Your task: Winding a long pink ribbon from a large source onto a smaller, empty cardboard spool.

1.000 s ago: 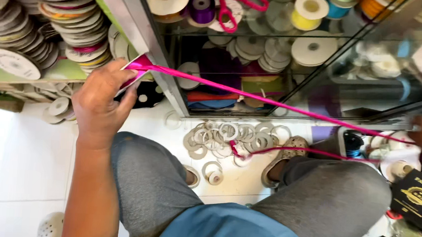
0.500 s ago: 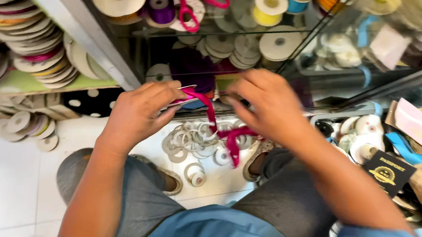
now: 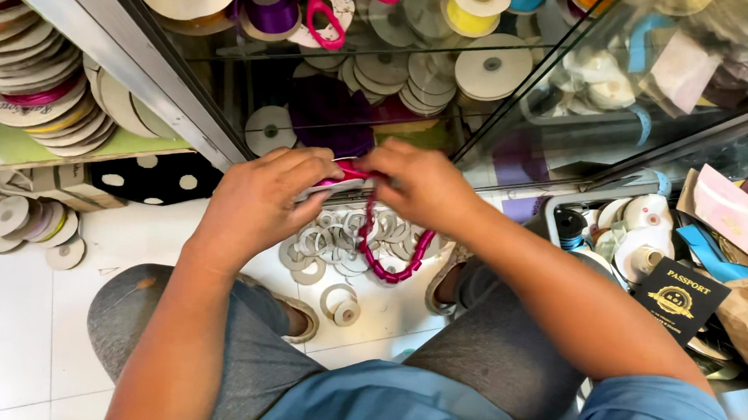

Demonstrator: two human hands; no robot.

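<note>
Pink ribbon (image 3: 392, 260), narrow and glossy magenta, runs between both hands just in front of the glass cabinet (image 3: 521, 115). Upper end is pinched at the fingertips; the rest hangs below in a crinkled, gathered loop over the white floor tiles (image 3: 5, 333).

Left hand (image 3: 260, 202): fingers pressed together on the ribbon's end, with a small pale strip under the thumb; what that strip is cannot be told.
Right hand (image 3: 424, 187): fingers closed, pinching the same ribbon; the two hands nearly touch.

Counts:
- One ribbon in hand.
- Two pairs of pink-handled scissors (image 3: 322, 9) on the glass shelf.
- One purple ribbon spool (image 3: 272, 1) beside them; one yellow spool (image 3: 476, 2) further right.
- Empty white spool cores (image 3: 327, 246) scattered on the floor under the hands, roughly a dozen; overlap prevents an exact count.
- One black polka-dot roll (image 3: 157, 177) at the left shelf foot.
- One dark booklet (image 3: 679, 297) with a gold emblem, right.
</note>
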